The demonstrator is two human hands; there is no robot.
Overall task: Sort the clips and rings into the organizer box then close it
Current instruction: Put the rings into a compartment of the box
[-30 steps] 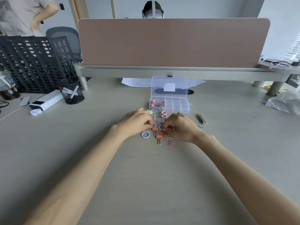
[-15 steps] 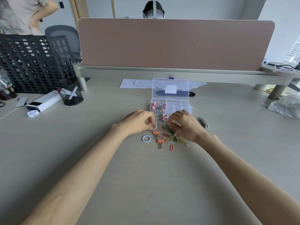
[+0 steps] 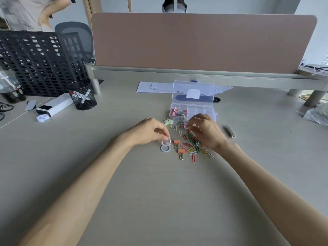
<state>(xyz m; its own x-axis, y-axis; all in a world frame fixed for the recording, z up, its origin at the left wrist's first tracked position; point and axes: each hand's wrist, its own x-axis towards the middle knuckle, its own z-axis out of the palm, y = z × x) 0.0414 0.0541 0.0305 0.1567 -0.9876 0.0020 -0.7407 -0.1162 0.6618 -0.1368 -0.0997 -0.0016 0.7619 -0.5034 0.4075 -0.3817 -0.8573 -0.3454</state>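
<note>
Near organizer box (image 3: 202, 110) front edge, left hand (image 3: 150, 129) pinching pink ring (image 3: 166, 143), right hand (image 3: 206, 129) pinching pale ring (image 3: 186, 125)

Clips (image 3: 190, 143) lie on the desk (image 3: 159, 192) before the organizer box (image 3: 192, 110).

mesh pen cup (image 3: 82, 96) | white device (image 3: 55, 107) | papers (image 3: 154, 87) | pink divider (image 3: 202, 41)

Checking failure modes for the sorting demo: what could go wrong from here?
1. Left hand pinches a pink ring, right hand a pale ring; either could slip before reaching the organizer box.
2. The right hand sits over the paper clip pile; lifting may scatter clips.
</note>
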